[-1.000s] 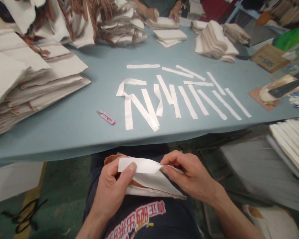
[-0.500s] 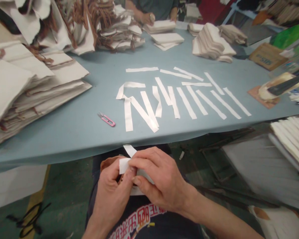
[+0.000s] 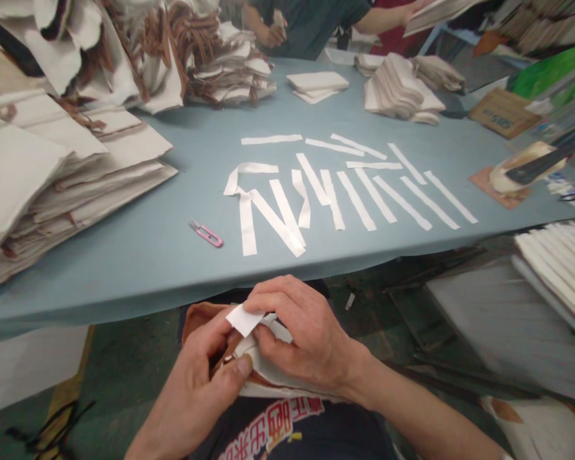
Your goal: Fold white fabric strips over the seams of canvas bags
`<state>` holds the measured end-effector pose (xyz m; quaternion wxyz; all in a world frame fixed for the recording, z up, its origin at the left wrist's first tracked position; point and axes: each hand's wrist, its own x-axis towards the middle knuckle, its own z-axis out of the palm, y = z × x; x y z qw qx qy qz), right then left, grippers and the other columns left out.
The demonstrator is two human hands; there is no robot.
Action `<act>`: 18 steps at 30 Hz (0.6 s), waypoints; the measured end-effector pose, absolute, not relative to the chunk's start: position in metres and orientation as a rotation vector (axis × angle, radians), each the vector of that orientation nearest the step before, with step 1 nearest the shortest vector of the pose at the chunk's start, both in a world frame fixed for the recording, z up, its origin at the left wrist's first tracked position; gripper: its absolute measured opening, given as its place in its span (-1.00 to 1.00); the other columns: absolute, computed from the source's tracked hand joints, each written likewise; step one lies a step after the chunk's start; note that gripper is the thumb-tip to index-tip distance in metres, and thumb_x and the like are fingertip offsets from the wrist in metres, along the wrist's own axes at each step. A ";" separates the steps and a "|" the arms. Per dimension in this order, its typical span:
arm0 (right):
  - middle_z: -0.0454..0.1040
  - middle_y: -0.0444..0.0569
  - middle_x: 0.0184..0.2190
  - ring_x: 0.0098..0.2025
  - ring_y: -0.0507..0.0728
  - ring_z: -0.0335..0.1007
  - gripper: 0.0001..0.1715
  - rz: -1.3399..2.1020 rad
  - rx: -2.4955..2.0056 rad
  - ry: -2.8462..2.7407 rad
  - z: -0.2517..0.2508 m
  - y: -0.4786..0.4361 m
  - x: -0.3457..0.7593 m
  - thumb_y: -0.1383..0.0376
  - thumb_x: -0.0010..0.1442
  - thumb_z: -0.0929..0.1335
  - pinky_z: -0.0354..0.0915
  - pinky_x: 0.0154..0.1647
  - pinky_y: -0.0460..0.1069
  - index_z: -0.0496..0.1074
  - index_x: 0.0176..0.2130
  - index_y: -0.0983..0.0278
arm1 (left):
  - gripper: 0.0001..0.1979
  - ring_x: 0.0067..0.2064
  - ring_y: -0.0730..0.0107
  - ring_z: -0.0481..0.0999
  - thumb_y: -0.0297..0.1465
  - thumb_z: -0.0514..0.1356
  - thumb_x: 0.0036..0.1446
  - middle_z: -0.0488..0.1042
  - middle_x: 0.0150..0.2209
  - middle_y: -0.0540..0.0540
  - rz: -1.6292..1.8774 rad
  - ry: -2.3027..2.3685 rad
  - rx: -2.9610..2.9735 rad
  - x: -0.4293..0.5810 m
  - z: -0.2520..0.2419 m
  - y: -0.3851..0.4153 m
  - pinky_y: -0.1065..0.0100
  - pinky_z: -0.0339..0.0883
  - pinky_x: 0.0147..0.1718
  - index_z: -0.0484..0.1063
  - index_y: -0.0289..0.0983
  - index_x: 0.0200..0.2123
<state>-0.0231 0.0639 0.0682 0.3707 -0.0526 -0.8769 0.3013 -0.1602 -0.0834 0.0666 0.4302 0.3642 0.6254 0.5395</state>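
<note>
A brown and off-white fabric piece (image 3: 263,361) lies over my lap in front of the table edge. My left hand (image 3: 213,370) is closed on its brown edge, with the thumb pressed near a small metallic-looking spot. Fingers of my right hand (image 3: 301,335) pinch a white strip (image 3: 244,319) against that edge, beside the left fingertips. Most of the strip is hidden under the right hand. Several loose white strips (image 3: 359,198) are spread on the table beyond my hands, and pink thread snips (image 3: 206,234) lie to their left.
The blue-green table (image 3: 172,211) bears stacked off-white fabric pieces (image 3: 67,172) at left and folded cloth (image 3: 397,86) at the back. At right are a cardboard box (image 3: 504,114) and a dark-handled tool (image 3: 531,167). Across the table, a co-worker (image 3: 301,25) holds a flat piece.
My left thumb has moved down, showing more of the brown and off-white piece. The white strip has tilted in my right fingers. The co-worker has lifted a flat piece to the right.
</note>
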 end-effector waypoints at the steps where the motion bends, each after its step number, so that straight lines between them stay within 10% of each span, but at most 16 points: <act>1: 0.70 0.10 -0.12 -0.08 0.18 0.63 -0.78 0.797 -0.115 -2.236 0.067 0.065 -0.025 0.47 0.35 0.36 0.53 -0.03 0.07 0.54 -0.05 0.29 | -0.56 -0.27 0.28 0.54 -0.08 0.40 0.21 0.68 -0.15 -0.08 1.366 1.548 0.890 -0.160 0.063 -0.086 0.45 0.48 -0.35 0.72 -0.18 0.07; 11: 0.59 -0.12 -0.40 -0.39 0.05 0.48 -0.76 1.486 -0.618 -1.727 0.021 0.058 -0.042 0.15 0.47 0.39 0.38 -0.32 -0.05 0.53 -0.20 0.24 | -0.30 -0.06 0.29 0.67 -0.04 0.45 0.23 0.63 -0.02 -0.07 1.336 1.815 0.739 -0.158 0.056 -0.102 0.48 0.57 -0.12 0.45 -0.01 0.39; 18: 0.48 -0.16 -0.49 -0.49 0.02 0.30 -0.66 1.721 -0.861 -1.673 -0.019 0.024 -0.031 0.04 0.41 0.39 0.23 -0.44 -0.07 0.51 -0.25 0.25 | -0.39 -0.38 0.41 0.56 0.10 0.55 0.00 0.56 -0.43 0.06 1.323 1.711 0.299 -0.154 0.034 -0.105 0.50 0.43 -0.34 0.41 -0.21 -0.21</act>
